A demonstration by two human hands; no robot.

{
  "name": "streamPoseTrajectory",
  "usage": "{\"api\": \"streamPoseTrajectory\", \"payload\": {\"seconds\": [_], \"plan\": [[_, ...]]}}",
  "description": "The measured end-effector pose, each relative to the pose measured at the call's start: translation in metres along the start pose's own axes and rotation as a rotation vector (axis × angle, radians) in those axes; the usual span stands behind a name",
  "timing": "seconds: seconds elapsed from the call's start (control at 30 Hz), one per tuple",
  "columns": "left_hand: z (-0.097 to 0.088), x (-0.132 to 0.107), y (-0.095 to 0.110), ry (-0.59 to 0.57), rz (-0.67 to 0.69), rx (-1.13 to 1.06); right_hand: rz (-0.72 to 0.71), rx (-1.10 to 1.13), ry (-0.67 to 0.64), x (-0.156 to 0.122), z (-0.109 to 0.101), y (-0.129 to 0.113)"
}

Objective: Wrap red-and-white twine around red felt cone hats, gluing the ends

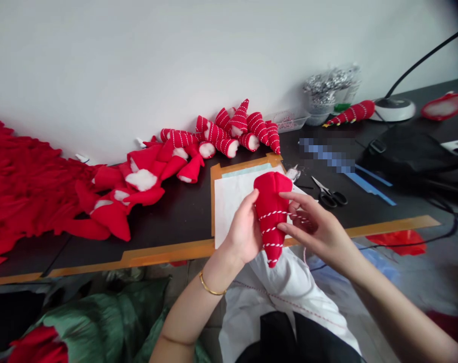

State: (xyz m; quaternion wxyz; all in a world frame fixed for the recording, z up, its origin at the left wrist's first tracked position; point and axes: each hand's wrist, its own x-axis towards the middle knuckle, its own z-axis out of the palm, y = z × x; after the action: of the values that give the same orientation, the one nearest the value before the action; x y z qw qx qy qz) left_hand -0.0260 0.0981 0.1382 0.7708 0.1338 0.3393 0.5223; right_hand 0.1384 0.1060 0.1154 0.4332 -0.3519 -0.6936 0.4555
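A stuffed red fabric cone [271,194], tip down, is held over the table's front edge in my left hand [244,231], whose fingers wrap its left side. Red-and-white twisted cord [270,230] winds round the lower half of the cone in several turns. From the cone, this cord runs into the curled fingers of my right hand [319,222]. The right index finger and thumb rest against the cone's right side. More of the cord trails down across the white cloth on my lap [289,292]. White paper [231,201] lies behind the cone, taped to the table.
Cord-wrapped red cones [216,132] pile up by the wall, with plain stuffed ones [174,166] and a red fabric heap [36,186] leftward. Scissors [329,194], blue strips [350,174], a black bag [406,151], a tinsel tub [322,101] and a lamp base [393,108] occupy the right.
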Motion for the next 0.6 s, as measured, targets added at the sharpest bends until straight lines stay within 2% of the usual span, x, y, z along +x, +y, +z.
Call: {"api": "streamPoseTrajectory", "payload": {"seconds": [0.1, 0.2, 0.3, 0.4, 0.6], "plan": [[0.000, -0.001, 0.001, 0.037, 0.052, -0.012, 0.004, 0.028, 0.008, 0.001, -0.003, 0.004], [-0.002, -0.001, 0.001, 0.047, 0.150, 0.083, 0.015, 0.083, 0.004, -0.001, -0.007, 0.005], [-0.006, 0.003, -0.001, 0.056, 0.185, 0.168, 0.003, 0.106, -0.089, -0.006, -0.007, 0.001], [-0.007, 0.009, -0.002, 0.069, 0.223, 0.160, -0.044, 0.020, -0.191, -0.011, -0.003, -0.002], [-0.004, 0.013, 0.000, 0.025, 0.178, 0.121, -0.052, -0.030, -0.271, -0.014, -0.003, 0.003]]}}
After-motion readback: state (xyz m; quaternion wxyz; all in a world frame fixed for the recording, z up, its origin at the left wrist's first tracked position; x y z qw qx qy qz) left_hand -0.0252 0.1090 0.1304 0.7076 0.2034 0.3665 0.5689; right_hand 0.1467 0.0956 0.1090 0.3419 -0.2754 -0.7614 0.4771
